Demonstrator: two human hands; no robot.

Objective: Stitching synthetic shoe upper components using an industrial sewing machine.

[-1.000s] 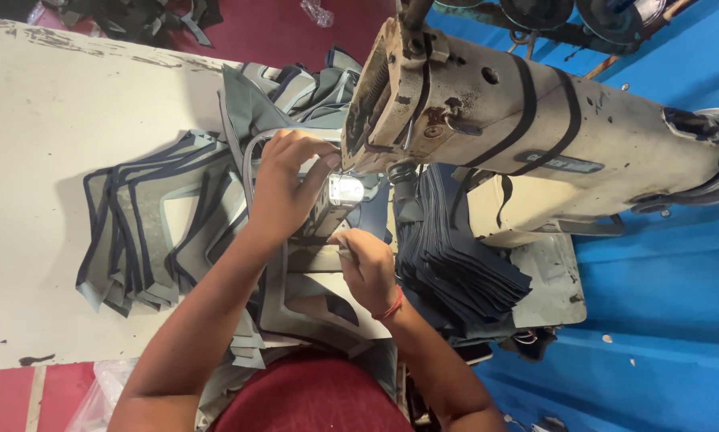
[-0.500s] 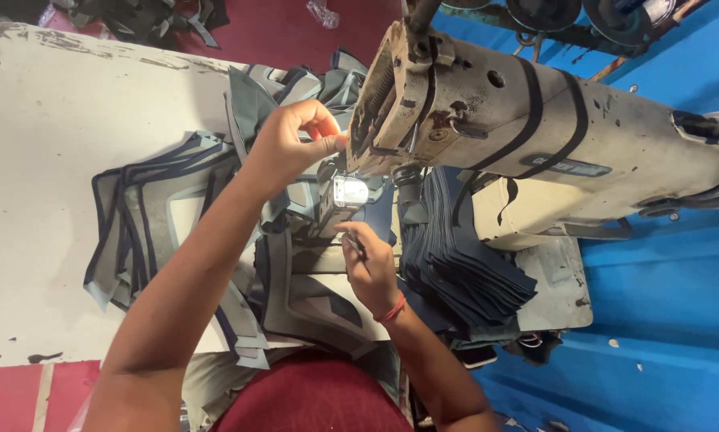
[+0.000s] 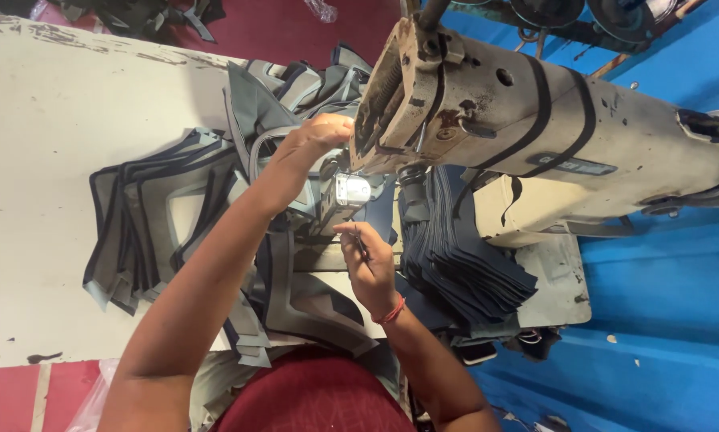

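A worn cream table carries an old beige industrial sewing machine. At its needle end the left hand reaches up, fingers bunched, grip unclear; just below it, the right hand pinches a thin dark tool. Grey dark-edged fabric pieces lie fanned left of the machine, within reach.

Bright, even daylight, soft shadows, a small lamp glaring at centre, edges slightly bowed, focus sharp.

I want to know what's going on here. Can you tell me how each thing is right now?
Left hand: raised at the beige sewing machine's head.
Right hand: pinching a thin dark tool.
Grey dark-edged fabric pieces: fanned out on the table.
Dark blue fabric stack: piled beside the machine.
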